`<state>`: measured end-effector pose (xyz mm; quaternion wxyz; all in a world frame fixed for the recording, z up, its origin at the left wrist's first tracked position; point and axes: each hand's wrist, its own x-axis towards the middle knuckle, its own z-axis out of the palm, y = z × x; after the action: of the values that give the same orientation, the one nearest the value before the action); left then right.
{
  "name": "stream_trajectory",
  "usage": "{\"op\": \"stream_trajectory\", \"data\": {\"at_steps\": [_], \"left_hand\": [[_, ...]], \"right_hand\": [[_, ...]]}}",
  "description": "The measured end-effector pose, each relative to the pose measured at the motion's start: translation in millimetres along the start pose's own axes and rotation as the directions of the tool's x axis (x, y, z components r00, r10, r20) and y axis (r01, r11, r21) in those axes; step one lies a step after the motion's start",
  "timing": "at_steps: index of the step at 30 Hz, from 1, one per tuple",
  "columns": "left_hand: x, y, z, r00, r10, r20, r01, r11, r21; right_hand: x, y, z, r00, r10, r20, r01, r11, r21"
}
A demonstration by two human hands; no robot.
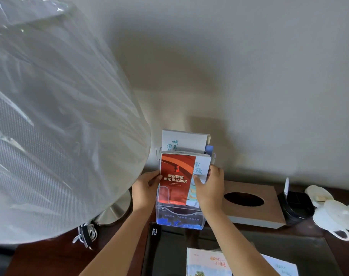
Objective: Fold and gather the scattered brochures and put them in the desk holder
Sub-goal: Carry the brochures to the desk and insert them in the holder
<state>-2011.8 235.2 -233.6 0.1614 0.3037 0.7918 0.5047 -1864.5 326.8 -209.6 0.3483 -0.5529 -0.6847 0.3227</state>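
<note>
Brochures (177, 180), one red-fronted stack, stand half inside the desk holder (178, 219), front pocket. Left hand (147, 188) and right hand (209, 186) each keep a closed grip on one side edge. Light, slick and floppy, I'd judge, so edges suit. Two loose brochures (206, 263) lie on the bench (40, 257).

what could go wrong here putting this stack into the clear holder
1. The red brochure and the white brochures behind it sit unevenly between the left hand and right hand; an edge may snag on the wall of the holder.
2. The loose brochures on the mat could get missed.
</note>
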Motion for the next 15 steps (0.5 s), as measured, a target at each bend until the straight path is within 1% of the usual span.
{"op": "stream_trajectory", "data": {"at_steps": [3,5,8,15], "left_hand": [[-6.7,-4.5,1.5,0.997,-0.046,-0.066,0.045,0.999,-0.016],[-9.2,-6.3,1.7,0.995,-0.055,-0.086,0.055,0.998,-0.004],[-9.8,-2.6,2.2,0.993,-0.068,-0.097,0.067,0.998,-0.019],[-7.8,10.6,9.6,0.978,-0.136,-0.160,0.133,0.991,-0.032]], "right_hand": [[-3.8,3.4,0.7,1.000,-0.017,-0.020,0.016,1.000,-0.026],[-5.5,2.0,2.5,0.998,-0.037,-0.054,0.036,0.999,-0.021],[-7.7,1.8,4.6,0.995,-0.009,-0.103,0.009,1.000,0.005],[-9.8,10.2,4.9,0.996,0.060,-0.063,-0.063,0.996,-0.058]]}}
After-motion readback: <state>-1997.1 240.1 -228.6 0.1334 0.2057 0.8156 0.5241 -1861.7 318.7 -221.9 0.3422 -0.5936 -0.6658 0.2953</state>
